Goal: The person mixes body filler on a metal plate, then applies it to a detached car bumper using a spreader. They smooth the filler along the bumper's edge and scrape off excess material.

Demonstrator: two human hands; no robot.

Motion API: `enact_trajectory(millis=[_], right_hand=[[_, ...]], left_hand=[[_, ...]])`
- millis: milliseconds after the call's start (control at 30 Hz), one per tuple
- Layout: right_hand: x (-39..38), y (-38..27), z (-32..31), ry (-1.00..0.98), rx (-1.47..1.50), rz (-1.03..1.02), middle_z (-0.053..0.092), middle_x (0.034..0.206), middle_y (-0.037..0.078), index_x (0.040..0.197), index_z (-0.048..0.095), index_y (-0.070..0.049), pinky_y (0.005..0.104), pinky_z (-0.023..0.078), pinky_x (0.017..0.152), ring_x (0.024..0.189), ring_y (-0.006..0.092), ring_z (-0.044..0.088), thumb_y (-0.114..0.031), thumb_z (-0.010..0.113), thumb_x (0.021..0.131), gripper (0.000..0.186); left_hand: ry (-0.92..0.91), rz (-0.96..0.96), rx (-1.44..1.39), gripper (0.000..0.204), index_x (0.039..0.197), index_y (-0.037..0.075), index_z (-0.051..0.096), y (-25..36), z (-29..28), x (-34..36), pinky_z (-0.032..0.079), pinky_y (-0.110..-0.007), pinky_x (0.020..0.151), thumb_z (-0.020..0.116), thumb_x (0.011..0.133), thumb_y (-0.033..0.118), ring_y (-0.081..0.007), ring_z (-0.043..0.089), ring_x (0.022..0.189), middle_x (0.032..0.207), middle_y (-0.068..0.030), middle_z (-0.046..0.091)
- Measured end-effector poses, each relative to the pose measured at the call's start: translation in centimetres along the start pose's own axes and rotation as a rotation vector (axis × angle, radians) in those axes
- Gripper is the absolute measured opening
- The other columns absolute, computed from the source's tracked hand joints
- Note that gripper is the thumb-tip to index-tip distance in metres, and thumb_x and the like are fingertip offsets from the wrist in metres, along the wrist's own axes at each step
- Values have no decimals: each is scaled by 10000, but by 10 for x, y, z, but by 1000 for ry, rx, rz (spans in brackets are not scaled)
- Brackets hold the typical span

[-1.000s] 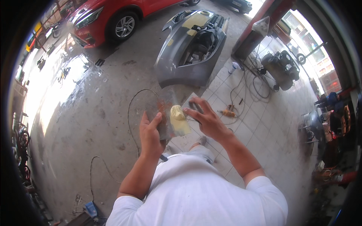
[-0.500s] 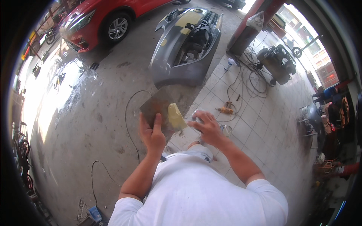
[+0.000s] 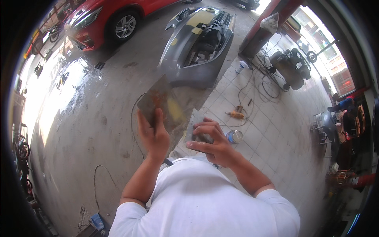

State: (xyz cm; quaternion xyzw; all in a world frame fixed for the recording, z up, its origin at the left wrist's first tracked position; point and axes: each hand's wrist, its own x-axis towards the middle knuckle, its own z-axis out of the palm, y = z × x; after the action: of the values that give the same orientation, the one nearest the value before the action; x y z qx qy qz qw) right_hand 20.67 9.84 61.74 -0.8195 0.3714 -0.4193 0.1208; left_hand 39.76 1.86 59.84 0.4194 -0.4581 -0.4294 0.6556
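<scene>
Red car (image 3: 125,12) and grey bumper (image 3: 175,65) beyond, plate (image 3: 149,103) and blade (image 3: 192,121) in hand.
From here, the yellow-patched bumper sits on the floor ahead of the person; the plate is before their chest, its marked face showing, seemingly so its load stays within the blade's reach. The left hand (image 3: 153,132) has a snug grip, thumb over the plate, fingers along its left side. The right hand (image 3: 217,144) grips the blade with bent fingers, leaving the far end bare, probably to keep that edge usable. Smallest, the yellow paste (image 3: 174,110) blurs on the plate's right side.
</scene>
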Motion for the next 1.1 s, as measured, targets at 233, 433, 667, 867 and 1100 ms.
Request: enact_trajectory(millis=[233, 433, 667, 867, 1100], right_hand=[[-6, 63, -9, -155, -390, 221, 604, 1379, 101, 1254, 743, -218, 560, 464, 1140, 1331, 340, 581, 186, 658, 749, 652], [0, 18, 15, -49, -318, 148, 618, 1333, 33, 1264, 761, -313, 623, 358, 1218, 1353, 283, 552, 121, 716, 730, 689], [6, 12, 2, -81, -364, 134, 612, 1333, 28, 1304, 744, -354, 635, 357, 1209, 1363, 277, 537, 73, 763, 718, 725], [2, 24, 22, -81, -300, 56, 635, 1287, 7, 1289, 754, -343, 637, 380, 1189, 1336, 263, 560, 81, 755, 706, 721], [30, 1, 10, 99, -309, 88, 655, 1240, -2, 1207, 806, -285, 629, 433, 1132, 1272, 265, 607, 101, 728, 670, 666]], left_hand=[[-107, -731, -413, 360, 1391, 26, 550, 18, -15, -13, 612, -376, 892, 608, 1041, 90, -206, 704, 1060, 1224, -107, 694], [-130, -7, 176, 279, 1321, -17, 586, -7, -10, -27, 542, -293, 863, 624, 1062, 79, -157, 657, 994, 1158, -119, 704], [-145, 123, 313, 228, 1238, -47, 608, 8, -22, -7, 523, -274, 806, 651, 1050, 75, -153, 653, 913, 1034, -151, 713], [-86, 165, 201, 217, 1214, -48, 617, 19, -17, -4, 532, -282, 761, 659, 1052, 89, -150, 655, 849, 979, -132, 737], [-170, 129, 315, 205, 1205, -50, 624, 23, -17, -22, 525, -282, 796, 646, 1060, 93, -148, 635, 874, 1024, -115, 723]])
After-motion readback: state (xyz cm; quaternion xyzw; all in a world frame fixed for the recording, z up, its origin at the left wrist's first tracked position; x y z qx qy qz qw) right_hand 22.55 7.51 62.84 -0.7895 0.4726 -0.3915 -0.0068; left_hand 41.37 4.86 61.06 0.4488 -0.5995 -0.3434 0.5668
